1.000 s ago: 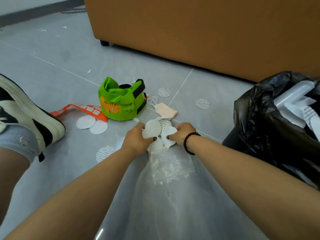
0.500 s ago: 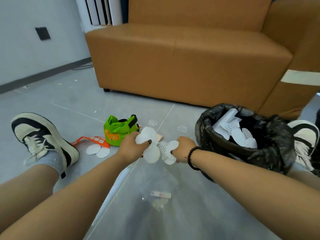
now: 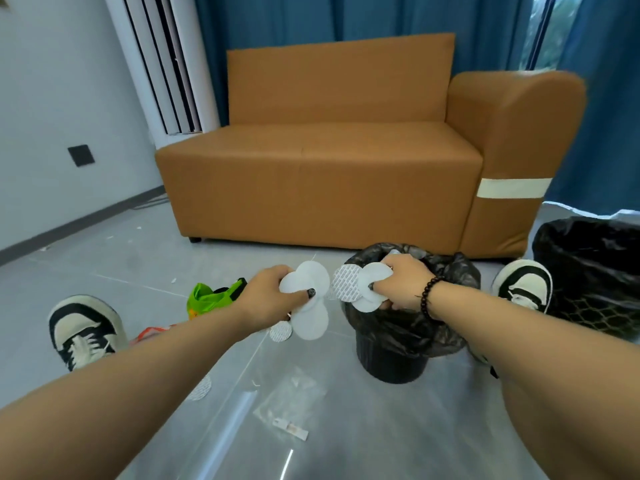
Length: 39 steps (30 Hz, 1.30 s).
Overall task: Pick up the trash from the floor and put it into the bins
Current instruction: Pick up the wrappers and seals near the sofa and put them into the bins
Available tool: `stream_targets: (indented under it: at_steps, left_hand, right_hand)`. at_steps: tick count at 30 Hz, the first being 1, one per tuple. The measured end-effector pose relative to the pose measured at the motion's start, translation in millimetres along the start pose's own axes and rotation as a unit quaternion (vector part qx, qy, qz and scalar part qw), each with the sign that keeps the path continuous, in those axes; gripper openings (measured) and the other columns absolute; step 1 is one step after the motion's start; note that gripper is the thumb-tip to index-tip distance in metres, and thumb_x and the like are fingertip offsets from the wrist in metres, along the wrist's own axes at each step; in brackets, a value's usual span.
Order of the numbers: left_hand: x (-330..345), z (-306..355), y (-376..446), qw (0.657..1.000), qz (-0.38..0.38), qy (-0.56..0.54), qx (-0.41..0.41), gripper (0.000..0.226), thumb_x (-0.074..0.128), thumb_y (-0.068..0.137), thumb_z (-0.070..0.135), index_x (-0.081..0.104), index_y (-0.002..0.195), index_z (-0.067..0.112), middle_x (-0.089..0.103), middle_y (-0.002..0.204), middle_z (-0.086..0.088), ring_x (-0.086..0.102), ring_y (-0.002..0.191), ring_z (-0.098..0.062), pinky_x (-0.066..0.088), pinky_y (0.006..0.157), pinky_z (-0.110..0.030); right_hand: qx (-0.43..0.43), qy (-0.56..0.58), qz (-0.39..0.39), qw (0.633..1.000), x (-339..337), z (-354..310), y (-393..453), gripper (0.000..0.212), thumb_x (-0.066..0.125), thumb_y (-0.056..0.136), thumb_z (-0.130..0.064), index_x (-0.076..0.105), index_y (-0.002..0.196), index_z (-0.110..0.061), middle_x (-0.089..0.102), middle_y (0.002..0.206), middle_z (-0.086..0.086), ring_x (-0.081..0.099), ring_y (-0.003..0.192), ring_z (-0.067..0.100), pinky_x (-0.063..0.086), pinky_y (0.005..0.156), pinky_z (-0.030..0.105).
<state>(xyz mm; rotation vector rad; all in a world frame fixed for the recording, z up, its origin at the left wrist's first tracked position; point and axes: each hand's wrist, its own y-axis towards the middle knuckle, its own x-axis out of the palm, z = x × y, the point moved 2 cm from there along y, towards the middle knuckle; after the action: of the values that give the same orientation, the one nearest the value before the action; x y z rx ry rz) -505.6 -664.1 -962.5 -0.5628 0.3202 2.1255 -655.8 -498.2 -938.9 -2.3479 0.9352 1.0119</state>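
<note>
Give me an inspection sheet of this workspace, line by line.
Surface: grey tiled floor.
Job's things: white round pads, one bunch in the left hand, another in the right hand over the black-lined bin; second bin at right.
Clutter: green bag, clear plastic bag, loose pads.
Grips: both pinch pads.
Cables: nothing seen.
Surroundings: orange sofa, blue curtains.

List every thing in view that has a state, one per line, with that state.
Left hand: grips a bunch of white discs.
Right hand: grips more discs, held over the near bin.
Near bin: upright, open, lined with a black bag.
Far bin: upright, open, black liner.
Green bag: on the floor, crumpled.
Clear plastic bag: lying flat on the floor.
Loose disc: on the floor, not picked up.
</note>
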Motion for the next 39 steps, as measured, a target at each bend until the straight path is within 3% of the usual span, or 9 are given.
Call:
stream_targets:
  at_steps: [4,7,11,15,20,23,26,32,39]
  left_hand:
    - [10.7,15.0,24.7,0.999,-0.001,-0.033,-0.003,0.022,0.069,0.084,0.02,0.062,0.102,0.011,0.067,0.099,-0.01,0.067,0.087,-0.025,0.058,0.068,-0.034]
    - [29.4,10.0,35.7,0.996,0.012,-0.091,-0.019,0.013,0.068,0.086,0.02,0.06,0.095,0.015,0.066,0.1,-0.008,0.066,0.084,-0.02,0.056,0.059,-0.025]
    - [51.2,-6.0,44.8,0.992,0.015,-0.119,-0.044,0.024,0.069,0.085,0.021,0.06,0.106,0.011,0.065,0.106,-0.009,0.065,0.091,-0.022,0.053,0.058,-0.023]
    - [65.0,-5.8,51.5,0.99,0.002,-0.135,-0.04,0.021,0.068,0.086,0.022,0.06,0.103,0.014,0.064,0.103,-0.005,0.063,0.087,-0.016,0.051,0.055,-0.02]
    - [66.2,-1.7,48.7,0.989,-0.005,-0.141,-0.034,0.024,0.066,0.088,0.024,0.058,0.108,0.014,0.061,0.102,0.0,0.062,0.084,-0.012,0.05,0.052,-0.016]
    - [62.1,-0.8,45.7,0.987,0.006,-0.155,-0.037,0.027,0.064,0.089,0.024,0.057,0.112,0.012,0.062,0.106,-0.004,0.063,0.08,-0.014,0.05,0.052,-0.016]
    - [57.7,-1.2,43.1,0.983,0.024,-0.176,-0.042,0.025,0.063,0.09,0.024,0.055,0.111,0.013,0.062,0.11,-0.007,0.063,0.08,-0.017,0.052,0.058,-0.022]
    - [57.4,3.0,39.8,0.968,0.048,-0.239,-0.064,0.014,0.057,0.093,0.021,0.054,0.106,0.014,0.063,0.092,-0.001,0.062,0.068,-0.013,0.052,0.062,-0.025]
    - [77.3,17.0,47.0,0.963,0.045,-0.25,-0.093,0.018,0.052,0.094,0.021,0.053,0.111,0.015,0.061,0.106,-0.005,0.065,0.092,-0.021,0.056,0.068,-0.027]
  right_hand:
    - [0.034,0.019,0.086,0.996,-39.3,24.4,17.1,0.02,0.051,0.089,-0.007,0.064,0.097,0.006,0.069,0.097,0.02,0.07,0.081,0.032,0.056,0.069,0.043]
    - [0.079,-0.005,0.118,0.99,-50.5,48.2,35.8,0.018,0.054,0.088,-0.009,0.063,0.098,0.003,0.068,0.1,0.02,0.068,0.087,0.033,0.056,0.075,0.044]
    - [0.107,0.028,0.068,0.991,-47.8,61.4,51.1,0.018,0.05,0.095,-0.011,0.061,0.107,-0.004,0.065,0.104,0.016,0.068,0.08,0.028,0.053,0.057,0.032]
    - [0.133,0.076,-0.017,0.988,-38.1,66.9,58.4,0.013,0.047,0.097,-0.012,0.059,0.091,-0.009,0.063,0.098,0.015,0.067,0.069,0.021,0.046,0.053,0.03]
    - [0.136,-0.041,0.043,0.989,-39.1,70.4,61.3,0.032,0.05,0.092,-0.009,0.06,0.117,0.009,0.062,0.088,0.023,0.051,0.07,0.027,0.047,0.063,0.039]
    - [0.094,-0.1,0.113,0.984,-41.3,60.2,55.4,0.024,0.049,0.092,-0.009,0.069,0.103,0.0,0.068,0.106,0.015,0.061,0.083,0.027,0.054,0.069,0.035]
    - [0.051,0.008,0.114,0.992,-34.3,40.6,47.7,0.017,0.053,0.092,-0.013,0.068,0.085,-0.012,0.069,0.097,0.002,0.067,0.081,0.022,0.054,0.065,0.029]
    - [0.033,0.205,-0.069,0.976,-4.5,5.8,18.0,0.005,0.063,0.088,-0.012,0.062,0.093,-0.011,0.068,0.085,0.009,0.064,0.064,0.017,0.049,0.055,0.027]
    - [0.075,0.272,-0.017,0.959,-10.8,20.8,22.0,0.014,0.062,0.086,0.001,0.066,0.098,-0.006,0.067,0.076,0.009,0.061,0.052,0.011,0.047,0.05,0.024]
